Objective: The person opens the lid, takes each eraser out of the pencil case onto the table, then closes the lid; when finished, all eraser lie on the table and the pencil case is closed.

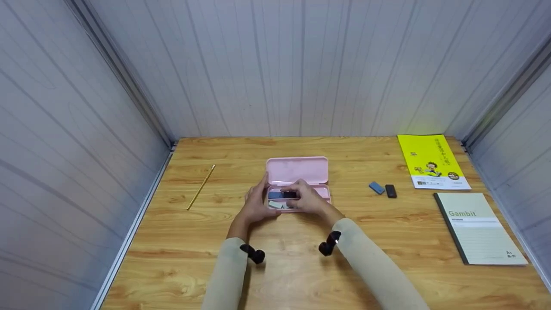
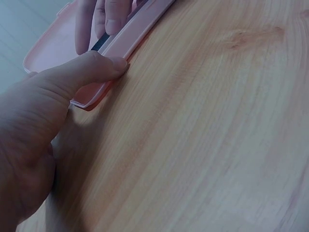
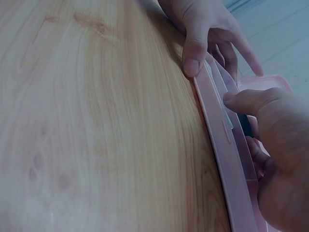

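A pink pencil case [image 1: 297,170] lies on the table with its lid raised toward the back. My left hand [image 1: 256,206] grips its left end, and the thumb presses the front wall in the left wrist view. Over the case, my right hand [image 1: 311,199] reaches into the rear compartment, with index finger and thumb about a black eraser [image 1: 290,195]. Beside that eraser sits a blue one [image 1: 275,195]. White erasers [image 1: 275,204] lie in the front compartment, partly covered by the right hand. In the right wrist view the right thumb [image 3: 236,100] overlaps the divider.
To the left lies a gold pencil [image 1: 201,187]. On the right are another blue eraser [image 1: 376,187] and a black eraser [image 1: 391,191]. Farther right lie a yellow book [image 1: 430,159] and a Gambit notebook [image 1: 478,232]. Panel walls border the table.
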Motion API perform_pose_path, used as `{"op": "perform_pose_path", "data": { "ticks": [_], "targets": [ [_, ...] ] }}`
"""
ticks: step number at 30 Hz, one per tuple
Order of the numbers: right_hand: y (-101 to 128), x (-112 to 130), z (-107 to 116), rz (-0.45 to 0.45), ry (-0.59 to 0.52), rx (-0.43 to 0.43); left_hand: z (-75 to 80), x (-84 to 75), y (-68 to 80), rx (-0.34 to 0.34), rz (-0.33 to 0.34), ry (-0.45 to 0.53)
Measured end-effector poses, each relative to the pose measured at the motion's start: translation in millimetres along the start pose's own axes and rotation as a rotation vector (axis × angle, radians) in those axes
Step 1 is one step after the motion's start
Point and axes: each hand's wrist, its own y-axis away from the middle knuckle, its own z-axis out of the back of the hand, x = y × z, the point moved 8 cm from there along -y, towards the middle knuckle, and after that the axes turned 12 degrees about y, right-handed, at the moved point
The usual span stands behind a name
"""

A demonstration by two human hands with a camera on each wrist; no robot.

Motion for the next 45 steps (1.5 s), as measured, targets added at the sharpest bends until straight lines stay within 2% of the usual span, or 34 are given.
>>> {"op": "perform_pose_path", "data": {
  "ticks": [7, 12, 16, 23, 26, 33, 35, 37, 42, 45],
  "targets": [
    [-3, -11, -5, -0.043, 0.026, 0.013, 0.4, -0.3, 1.2, -0.004, -0.007, -0.002],
    [-1, -5, -2, -0.038, 0.021, 0.018, 0.4, -2.9, 2.2, 0.013, 0.015, -0.013],
    [-5, -12, -5, 0.001, 0.035, -0.027, 0.6, -3.4, 2.4, 0.017, 0.022, -0.009],
    [-16, -33, -12, 0.049, 0.045, -0.143, 1.2, -4.4, 3.2, 0.004, -0.022, -0.001],
    [-14, -33, -10, 0.065, 0.026, -0.166, 1.3, -2.2, 2.3, -0.002, -0.034, -0.005],
    [4, -3, 10, 0.103, -0.061, -0.216, 0.6, 5.9, -1.2, -0.014, -0.038, -0.008],
    [5, -2, 12, 0.107, -0.076, -0.235, 0.7, 8.1, -2.3, -0.018, -0.036, -0.012],
    [5, -3, 13, 0.100, -0.102, -0.246, 0.4, 10.2, -2.3, -0.021, -0.031, -0.014],
    [3, -8, 13, 0.047, -0.180, -0.242, 0.7, 1.6, 0.9, -0.025, -0.041, -0.023],
    [-1, -23, 9, 0.054, -0.214, -0.272, 0.2, -3.3, 2.7, -0.014, -0.016, -0.031]
  ]
}}
